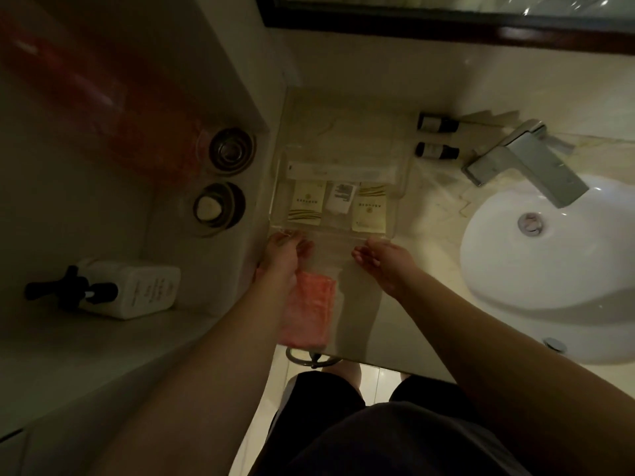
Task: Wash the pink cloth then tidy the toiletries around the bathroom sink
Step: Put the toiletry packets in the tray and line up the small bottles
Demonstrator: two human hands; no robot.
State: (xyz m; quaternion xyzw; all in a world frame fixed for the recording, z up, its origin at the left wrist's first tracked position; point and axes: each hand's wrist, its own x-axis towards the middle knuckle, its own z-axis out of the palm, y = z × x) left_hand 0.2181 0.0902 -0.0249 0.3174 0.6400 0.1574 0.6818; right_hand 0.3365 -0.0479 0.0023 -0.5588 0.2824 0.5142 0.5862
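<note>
One clear rectangular plastic tray (400,187) is set on the pale marble counter (426,214), left of the white oval basin (508,269). In the tray are counted: one long white wrapped packet (340,173) along the far side, two cream sachets with printed stripes (307,204) (369,209), and one small white tube with a dark label (340,197) between the sachets.

The near rim of the tray is touched by two hands. The left hand (283,255) rests at the left corner and the right hand (385,261) at the right corner, fingers loosely curled; whether the rim is gripped cannot be told.

One folded pink cloth (311,310) lies on the counter near its front edge, partly under the left forearm.

Two small dark bottles with pale labels (438,123) (435,151) lie on their sides beyond the tray, beside one chrome angular tap (525,159).

One white pump bottle with a black pump (113,290) is seen on the ledge at left.
</note>
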